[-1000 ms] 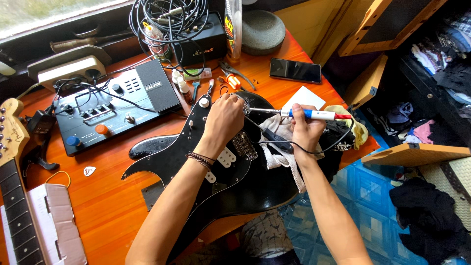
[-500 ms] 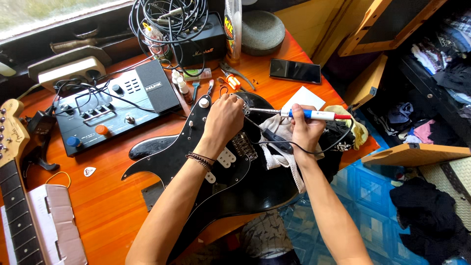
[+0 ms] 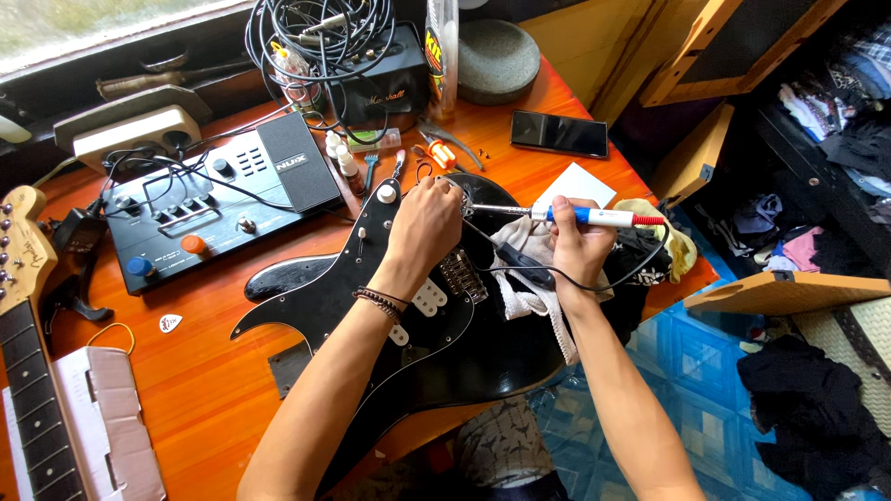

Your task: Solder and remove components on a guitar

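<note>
Gripped in the right hand [image 3: 577, 249], blue-and-white soldering iron [image 3: 594, 217] lies level.

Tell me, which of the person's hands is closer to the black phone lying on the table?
Right. The right hand, holding a blue soldering iron, sits just below the black phone; the left hand rests on the black guitar body, farther left.

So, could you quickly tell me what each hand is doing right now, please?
Left hand: curled, fingertips on the black guitar body; any grip cannot be told.
Right hand: closed on the soldering iron.
</note>
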